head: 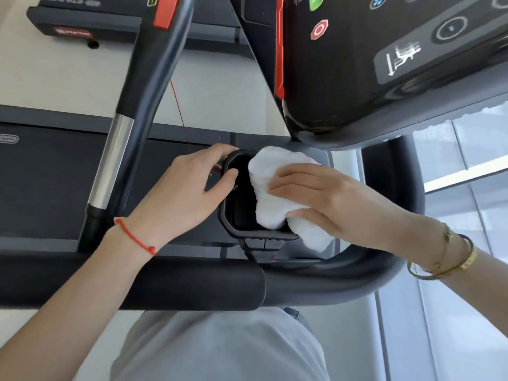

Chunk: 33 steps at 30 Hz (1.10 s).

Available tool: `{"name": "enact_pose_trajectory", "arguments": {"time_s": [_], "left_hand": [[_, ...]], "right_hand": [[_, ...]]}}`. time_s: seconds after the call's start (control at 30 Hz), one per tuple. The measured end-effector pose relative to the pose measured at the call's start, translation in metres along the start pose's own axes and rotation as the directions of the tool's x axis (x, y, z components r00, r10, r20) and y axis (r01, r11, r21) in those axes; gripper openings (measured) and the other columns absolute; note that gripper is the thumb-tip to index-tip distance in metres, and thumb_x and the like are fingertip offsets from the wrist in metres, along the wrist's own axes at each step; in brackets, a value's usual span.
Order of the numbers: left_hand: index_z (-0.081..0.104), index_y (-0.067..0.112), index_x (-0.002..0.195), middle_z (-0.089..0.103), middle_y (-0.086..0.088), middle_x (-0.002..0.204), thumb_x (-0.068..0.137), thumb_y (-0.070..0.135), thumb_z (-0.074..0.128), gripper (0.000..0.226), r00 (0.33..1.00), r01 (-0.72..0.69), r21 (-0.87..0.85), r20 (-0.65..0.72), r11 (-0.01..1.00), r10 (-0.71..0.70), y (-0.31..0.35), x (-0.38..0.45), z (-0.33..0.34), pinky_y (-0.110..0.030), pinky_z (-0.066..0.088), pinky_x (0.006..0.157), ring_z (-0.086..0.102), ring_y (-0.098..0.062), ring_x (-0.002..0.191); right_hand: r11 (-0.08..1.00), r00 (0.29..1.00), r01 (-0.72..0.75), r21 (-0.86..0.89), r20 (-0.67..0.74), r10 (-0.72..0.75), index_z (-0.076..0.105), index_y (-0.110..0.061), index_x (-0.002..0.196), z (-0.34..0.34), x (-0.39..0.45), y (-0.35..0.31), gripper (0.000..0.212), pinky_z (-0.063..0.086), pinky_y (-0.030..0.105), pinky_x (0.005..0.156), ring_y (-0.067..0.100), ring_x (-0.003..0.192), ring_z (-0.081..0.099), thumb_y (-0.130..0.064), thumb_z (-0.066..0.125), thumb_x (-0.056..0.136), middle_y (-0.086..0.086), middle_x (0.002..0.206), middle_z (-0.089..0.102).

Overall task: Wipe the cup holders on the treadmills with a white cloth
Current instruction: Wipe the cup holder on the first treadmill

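1. The treadmill console (384, 64) ran off the frame's upper right, its icons blurred.
2. The white cloth (277, 188), at centre, hid the cup holder (228, 215)'s right side.
3. The right hand (330, 199) pressed the cloth, gripping it, palm unseen.
4. The left hand (189, 188) clasped the holder's left rim.

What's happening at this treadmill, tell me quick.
A person is wiping a treadmill's cup holder. The right hand presses a bunched white cloth over the holder's right side, partly down inside it. The left hand grips the holder's left rim, steadying it. The holder sits just below the black console, above the padded handlebar.
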<state>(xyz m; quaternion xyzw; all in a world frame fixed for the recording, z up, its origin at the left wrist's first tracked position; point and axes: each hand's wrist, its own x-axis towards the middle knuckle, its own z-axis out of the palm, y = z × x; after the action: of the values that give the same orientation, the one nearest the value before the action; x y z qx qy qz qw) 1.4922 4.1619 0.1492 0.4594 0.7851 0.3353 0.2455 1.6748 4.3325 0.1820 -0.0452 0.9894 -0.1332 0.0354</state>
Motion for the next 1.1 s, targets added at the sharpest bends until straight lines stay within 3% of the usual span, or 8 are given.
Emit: {"name": "enact_pose_trajectory", "arguments": {"time_s": [0.13, 0.3, 0.47, 0.57, 0.7, 0.9, 1.1], "left_hand": [[0.056, 0.030, 0.132, 0.066, 0.017, 0.113, 0.096, 0.038, 0.047, 0.038, 1.000, 0.008, -0.029, -0.026, 1.000, -0.008, 0.000, -0.002, 0.003, -0.024, 0.050, 0.096, 0.060, 0.003, 0.106], [0.053, 0.032, 0.136, 0.062, 0.021, 0.111, 0.098, 0.040, 0.046, 0.039, 1.000, 0.000, -0.030, -0.010, 1.000, -0.001, -0.004, -0.004, 0.004, -0.003, 0.042, 0.087, 0.058, 0.006, 0.105], [0.051, 0.031, 0.138, 0.062, 0.020, 0.110, 0.098, 0.041, 0.045, 0.042, 0.999, 0.030, -0.064, 0.019, 0.998, -0.029, -0.004, -0.002, 0.003, -0.002, 0.040, 0.083, 0.056, 0.005, 0.104], [0.049, 0.032, 0.138, 0.063, 0.017, 0.109, 0.098, 0.041, 0.043, 0.042, 0.999, 0.037, -0.085, 0.035, 0.996, -0.034, -0.003, -0.002, 0.003, -0.010, 0.046, 0.082, 0.058, 0.000, 0.099], [0.043, 0.038, 0.140, 0.064, 0.015, 0.110, 0.099, 0.046, 0.040, 0.042, 0.997, 0.048, -0.114, 0.058, 0.992, -0.042, -0.005, -0.003, 0.003, -0.036, 0.054, 0.082, 0.064, -0.009, 0.094], [0.035, 0.044, 0.146, 0.063, 0.013, 0.115, 0.098, 0.056, 0.035, 0.049, 0.993, 0.063, -0.127, 0.104, 0.990, -0.050, -0.011, -0.005, 0.000, -0.040, 0.054, 0.085, 0.064, -0.011, 0.098], [0.032, 0.045, 0.149, 0.060, 0.012, 0.128, 0.098, 0.057, 0.035, 0.052, 0.991, 0.071, -0.147, 0.123, 0.987, -0.053, -0.011, -0.007, -0.002, -0.041, 0.052, 0.094, 0.061, -0.014, 0.113]], "right_hand": [[0.992, 0.982, 0.044, -0.114, 0.186, -0.023, 0.069, -0.013, 0.107, -0.006, 0.015, 0.001, 0.040, 0.038, 0.031, 0.101, 0.019, 0.115, 0.057, -0.037, 0.037, 0.099, -0.002, 0.111, 0.069], [0.975, 0.923, 0.104, -0.198, 0.384, -0.020, 0.066, -0.021, 0.107, -0.002, 0.036, -0.001, 0.058, 0.035, 0.028, 0.103, 0.014, 0.118, 0.054, -0.046, 0.014, 0.096, -0.009, 0.111, 0.068], [0.959, 0.866, 0.141, -0.247, 0.501, 0.002, 0.068, -0.021, 0.100, 0.008, 0.048, 0.007, 0.039, 0.040, 0.032, 0.099, 0.017, 0.112, 0.055, -0.041, 0.035, 0.091, -0.008, 0.102, 0.069], [0.954, 0.823, 0.144, -0.264, 0.566, 0.032, 0.068, -0.019, 0.102, 0.010, 0.050, 0.009, 0.043, 0.042, 0.033, 0.098, 0.017, 0.111, 0.056, -0.042, 0.036, 0.085, -0.006, 0.100, 0.070], [0.943, 0.802, 0.188, -0.276, 0.597, 0.015, 0.068, -0.020, 0.101, 0.004, 0.050, 0.005, 0.052, 0.036, 0.029, 0.102, 0.017, 0.109, 0.055, -0.042, 0.022, 0.090, -0.006, 0.102, 0.069], [0.961, 0.781, 0.177, -0.214, 0.625, -0.004, 0.064, -0.021, 0.096, -0.010, 0.052, 0.001, 0.057, 0.034, 0.031, 0.104, 0.018, 0.106, 0.055, -0.043, 0.012, 0.092, -0.008, 0.097, 0.068], [0.986, 0.794, 0.084, -0.143, 0.607, 0.021, 0.060, -0.024, 0.104, -0.027, 0.041, -0.004, 0.045, 0.034, 0.028, 0.105, 0.014, 0.113, 0.050, -0.045, 0.020, 0.098, -0.011, 0.106, 0.063]]}}
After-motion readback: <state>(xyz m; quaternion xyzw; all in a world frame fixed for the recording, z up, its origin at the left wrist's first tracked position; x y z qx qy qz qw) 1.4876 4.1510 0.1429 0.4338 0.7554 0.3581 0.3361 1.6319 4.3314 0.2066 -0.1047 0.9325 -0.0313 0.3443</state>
